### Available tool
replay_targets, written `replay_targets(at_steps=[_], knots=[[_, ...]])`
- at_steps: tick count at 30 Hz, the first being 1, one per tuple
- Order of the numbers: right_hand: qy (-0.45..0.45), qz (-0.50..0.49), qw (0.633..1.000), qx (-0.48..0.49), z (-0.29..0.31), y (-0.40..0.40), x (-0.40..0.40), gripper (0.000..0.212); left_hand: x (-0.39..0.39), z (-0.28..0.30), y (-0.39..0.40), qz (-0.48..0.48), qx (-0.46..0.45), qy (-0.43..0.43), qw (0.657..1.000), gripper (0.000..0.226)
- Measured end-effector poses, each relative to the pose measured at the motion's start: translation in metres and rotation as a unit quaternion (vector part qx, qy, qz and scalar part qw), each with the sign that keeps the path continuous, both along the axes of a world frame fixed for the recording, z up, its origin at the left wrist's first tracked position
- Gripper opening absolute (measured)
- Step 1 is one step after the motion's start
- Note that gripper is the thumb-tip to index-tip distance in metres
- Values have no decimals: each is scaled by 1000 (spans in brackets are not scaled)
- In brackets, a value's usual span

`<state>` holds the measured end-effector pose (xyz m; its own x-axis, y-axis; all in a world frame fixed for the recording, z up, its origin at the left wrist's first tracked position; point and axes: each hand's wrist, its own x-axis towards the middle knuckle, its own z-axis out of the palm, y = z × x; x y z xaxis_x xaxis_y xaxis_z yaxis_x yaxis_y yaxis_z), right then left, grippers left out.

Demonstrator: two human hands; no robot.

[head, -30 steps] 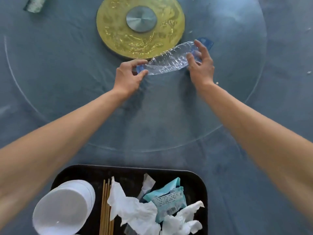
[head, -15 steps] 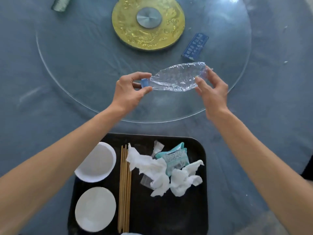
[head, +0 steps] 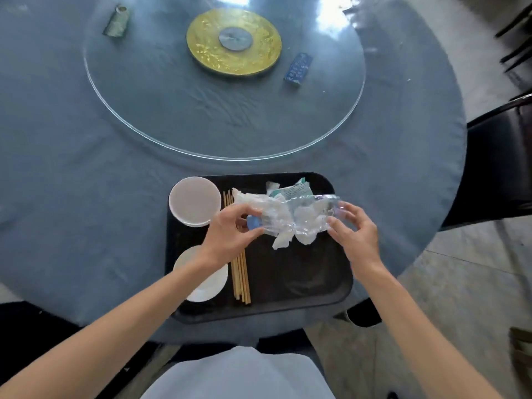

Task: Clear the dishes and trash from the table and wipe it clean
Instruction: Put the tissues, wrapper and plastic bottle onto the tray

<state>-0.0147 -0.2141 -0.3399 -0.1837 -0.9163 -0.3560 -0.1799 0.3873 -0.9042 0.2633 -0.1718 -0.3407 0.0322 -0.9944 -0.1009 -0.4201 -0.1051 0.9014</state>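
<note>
— What have you got there, and where is it?

— A crushed clear plastic bottle, lying sideways in the air just above the black tray, over the heap of crumpled tissues. My left hand pinches the neck end by the blue cap; my right hand has its fingers curled round the base end.

— How do you reckon it handles?

— Very light, I'd judge, and thin-walled. It's flattened already, so it will give and crackle under any squeeze, and the film looks slick. The cap end is the one stiff part, so that is the sure place to hold; the body would only fold.

— And around it on the tray?

— On the tray's left side are a white bowl and a white plate, with wooden chopsticks just right of them. A teal wrapper sits at the tray's far edge, behind the bottle. The near right part of the tray is bare, probably the best spot to set it.

— Beyond the tray?

— The glass turntable with its gold disc, a small blue packet and a dark little roll, all well apart from the tray.
</note>
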Motion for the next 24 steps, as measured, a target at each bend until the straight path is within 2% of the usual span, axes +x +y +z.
replay_targets(at_steps=[7, 10, 16, 21, 24], knots=[[103, -11, 992, 68, -44, 88, -15, 36, -34, -50, 75, -27, 48, -108, 993, 29], [152, -9, 986, 71, -59, 100, -21, 38, -50, -62, 86, -31, 41, -178, 983, 32], [191, 37, 978, 75, -74, 104, -28, 43, -65, -69, 96, -43, 27, -302, 952, 31], [181, 87, 978, 60, -60, 109, -41, 57, -72, -61, 102, -78, 27, -351, 933, 55], [203, 75, 976, 25, -38, 115, -56, 57, -78, -43, 103, -109, -17, -353, 929, 67]])
